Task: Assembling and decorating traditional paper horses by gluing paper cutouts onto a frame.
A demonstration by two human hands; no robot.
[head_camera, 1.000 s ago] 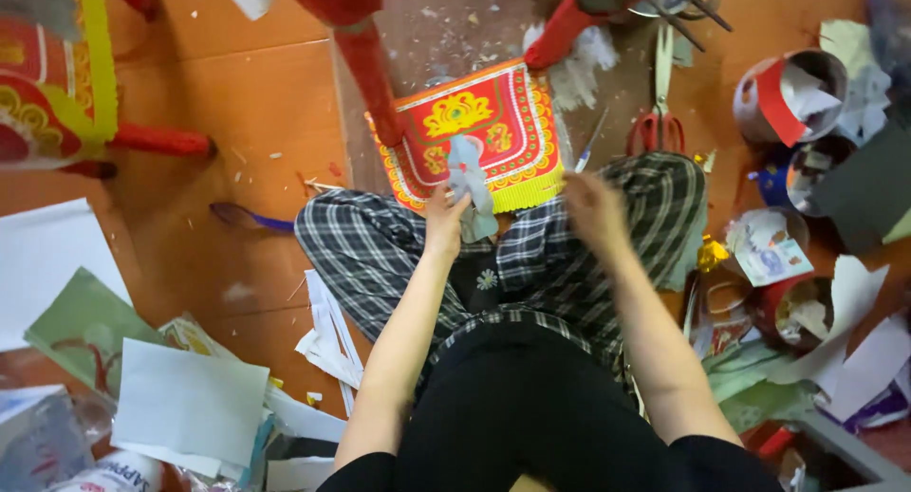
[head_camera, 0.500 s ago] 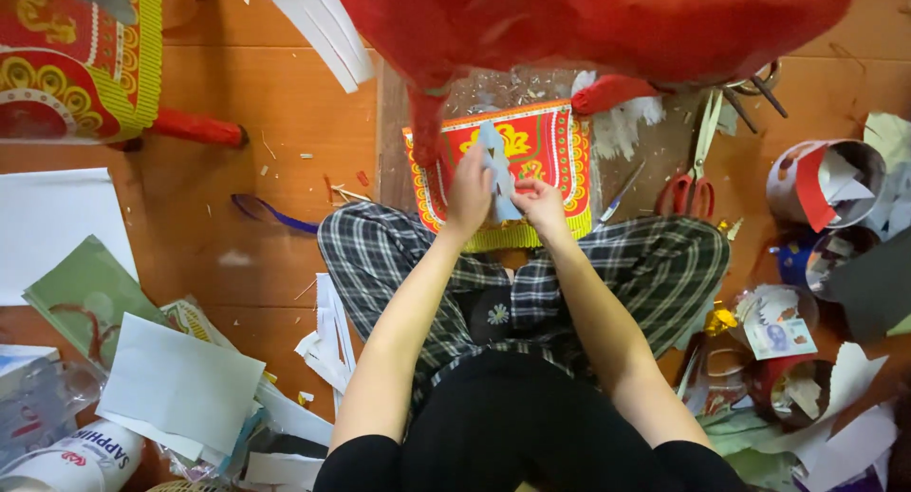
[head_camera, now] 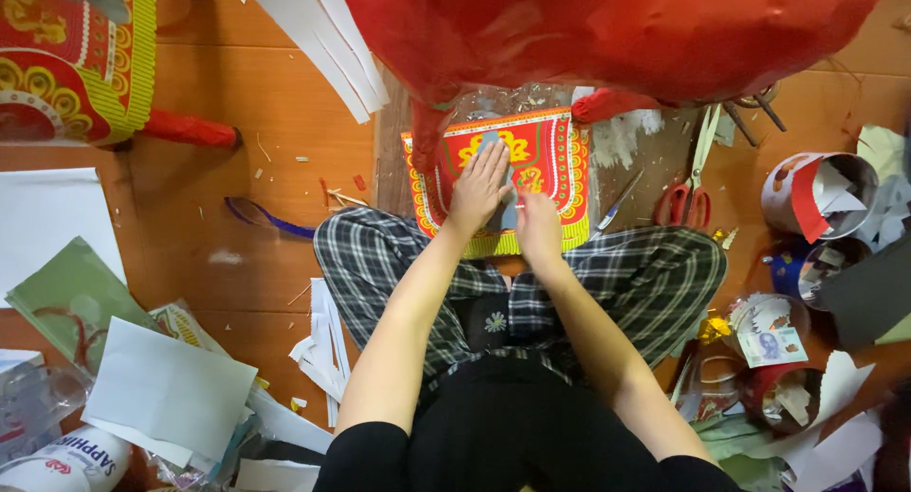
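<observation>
My left hand (head_camera: 479,186) and right hand (head_camera: 538,228) press flat, fingers open, on one pale grey paper strip (head_camera: 508,193) atop one red-and-yellow patterned panel (head_camera: 555,155) before my knees.

Lifted grey strip (head_camera: 506,184) brought down flat onto the red and yellow decorated panel (head_camera: 546,165). Left hand (head_camera: 479,186) spread over that strip, right hand (head_camera: 538,228) pressed just beside it, nearer the panel's yellow fringe.
</observation>
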